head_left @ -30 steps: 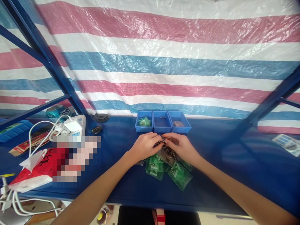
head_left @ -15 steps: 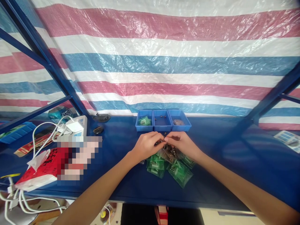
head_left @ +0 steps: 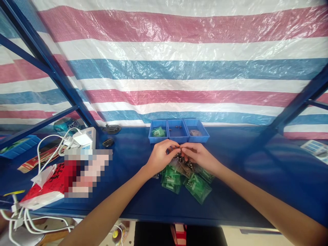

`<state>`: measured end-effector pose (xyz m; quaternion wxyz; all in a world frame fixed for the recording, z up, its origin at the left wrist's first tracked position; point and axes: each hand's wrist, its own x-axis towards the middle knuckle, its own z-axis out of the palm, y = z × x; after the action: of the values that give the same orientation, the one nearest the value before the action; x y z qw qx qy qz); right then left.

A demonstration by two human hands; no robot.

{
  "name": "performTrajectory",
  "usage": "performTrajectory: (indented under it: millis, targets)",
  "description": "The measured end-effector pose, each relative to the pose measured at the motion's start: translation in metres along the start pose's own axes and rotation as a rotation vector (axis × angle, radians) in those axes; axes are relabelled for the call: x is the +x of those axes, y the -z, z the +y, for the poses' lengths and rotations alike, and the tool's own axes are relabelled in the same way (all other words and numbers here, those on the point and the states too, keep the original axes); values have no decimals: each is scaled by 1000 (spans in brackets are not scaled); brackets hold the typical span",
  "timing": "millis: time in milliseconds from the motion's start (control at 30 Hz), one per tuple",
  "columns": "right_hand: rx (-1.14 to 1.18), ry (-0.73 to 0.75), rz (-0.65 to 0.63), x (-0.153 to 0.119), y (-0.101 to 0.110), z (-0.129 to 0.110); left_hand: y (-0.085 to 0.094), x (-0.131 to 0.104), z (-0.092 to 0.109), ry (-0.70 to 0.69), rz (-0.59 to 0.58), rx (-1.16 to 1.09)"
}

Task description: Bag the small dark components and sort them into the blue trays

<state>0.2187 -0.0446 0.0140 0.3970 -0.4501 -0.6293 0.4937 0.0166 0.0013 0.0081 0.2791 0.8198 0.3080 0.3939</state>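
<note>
My left hand (head_left: 163, 154) and my right hand (head_left: 196, 154) meet fingertip to fingertip above a pile of small dark metal parts (head_left: 188, 164). Both are closed in a pinch, and what lies between the fingers is too small to make out. Beneath them, several clear bags with green contents (head_left: 197, 188) lie on the blue table (head_left: 153, 208). A clear bag with brownish contents (head_left: 183, 168) is partly covered by the loose parts. Just beyond the hands stand three joined blue bins: the left bin (head_left: 158, 140) holds green packets, the middle bin (head_left: 178, 138) a few small parts, the right bin (head_left: 201, 139) a brownish packet.
To the left are a white power strip (head_left: 91, 136) with cables, a red bag (head_left: 48, 188), a black mouse (head_left: 108, 142) and another blue bin (head_left: 20, 147). Blue frame posts (head_left: 64, 85) flank the table. A printed sheet (head_left: 315, 150) lies far right.
Both hands stay together over the pile, with slight shifts of the fingers. The left hand sits a little higher and further right in view.
</note>
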Motion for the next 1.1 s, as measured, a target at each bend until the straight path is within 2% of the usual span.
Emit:
performTrajectory:
  millis: [300,467,567,700,900,1100]
  targets:
    - [-260,77,25,-2,-5,0,10,8,-2,128,-85,-86]
    - [-544,241,163,-5,-8,2,10,7,-1,188,-210,-219]
    - [-596,316,231,-5,-7,0,8,5,0,208,-249,-232]
    - [-556,345,240,-5,-5,-2,7,3,3,154,-246,-187]
    - [-453,264,224,-5,-3,-3,7,4,7,80,-246,-113]
    - [-559,310,197,-4,-2,-3,4,4,8,16,-184,-22]
